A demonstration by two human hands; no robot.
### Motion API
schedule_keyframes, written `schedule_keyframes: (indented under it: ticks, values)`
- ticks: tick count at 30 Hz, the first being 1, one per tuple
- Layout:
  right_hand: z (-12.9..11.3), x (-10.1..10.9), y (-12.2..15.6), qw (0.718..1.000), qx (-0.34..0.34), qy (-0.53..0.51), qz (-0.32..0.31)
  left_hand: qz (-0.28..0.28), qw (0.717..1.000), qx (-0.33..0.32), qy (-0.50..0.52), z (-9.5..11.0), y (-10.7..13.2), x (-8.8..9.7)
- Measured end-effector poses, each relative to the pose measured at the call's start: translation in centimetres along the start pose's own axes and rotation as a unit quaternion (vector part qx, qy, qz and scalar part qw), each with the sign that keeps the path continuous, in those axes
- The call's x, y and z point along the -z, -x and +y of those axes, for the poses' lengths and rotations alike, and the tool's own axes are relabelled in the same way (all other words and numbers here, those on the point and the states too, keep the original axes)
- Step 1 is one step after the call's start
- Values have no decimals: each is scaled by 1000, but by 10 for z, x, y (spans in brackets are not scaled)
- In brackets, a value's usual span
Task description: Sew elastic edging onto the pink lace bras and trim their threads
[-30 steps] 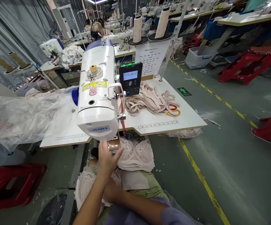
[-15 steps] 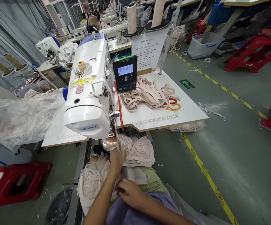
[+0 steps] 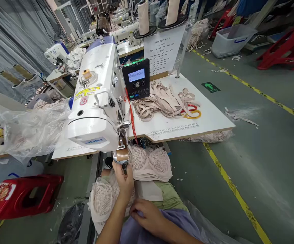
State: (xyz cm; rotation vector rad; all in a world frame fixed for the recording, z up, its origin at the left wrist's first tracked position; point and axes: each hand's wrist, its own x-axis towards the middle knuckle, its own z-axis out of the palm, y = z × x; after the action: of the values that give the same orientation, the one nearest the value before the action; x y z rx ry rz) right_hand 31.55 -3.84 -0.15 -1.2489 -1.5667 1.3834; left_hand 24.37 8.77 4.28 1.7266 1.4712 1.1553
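Note:
My left hand (image 3: 123, 181) reaches up beneath the head of a white sewing machine (image 3: 93, 122). Its thumb and a finger are spread apart just below the copper-coloured part (image 3: 122, 155) under the needle area; I see nothing between them. My right hand (image 3: 147, 215) rests low over my lap with curled fingers, beside the edge of a beige lace bra (image 3: 102, 200). Whatever those fingertips hold, if anything, is hidden. The bra hangs left of my left forearm, partly covered by it. A stack of similar lace bras (image 3: 149, 162) lies right of my left hand.
On the white machine table (image 3: 213, 125) are a pile of beige straps (image 3: 162, 100) and red-and-yellow-handled scissors (image 3: 192, 112). A control panel (image 3: 136, 79) stands beside the machine. Clear plastic (image 3: 35, 132) covers the left side. A red stool (image 3: 24, 196) stands at lower left.
My left hand has turned, and its thumb and finger have spread apart under the machine. My right hand has drawn slightly away from the lace bra, fingers more curled. The view has shifted slightly.

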Motion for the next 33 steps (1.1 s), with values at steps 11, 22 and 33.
schedule_keyframes:
  ticks: [11,22,33]
  values:
    - [0,-7,2,998,0,-54,10,16,990,74,117,8,-15,-4]
    - [-15,32,-9,978,-74,-189,40,-15,995,43,91,10,-11,37]
    - [-66,65,-60,936,-82,-339,36,-173,980,-92,34,1,24,85]
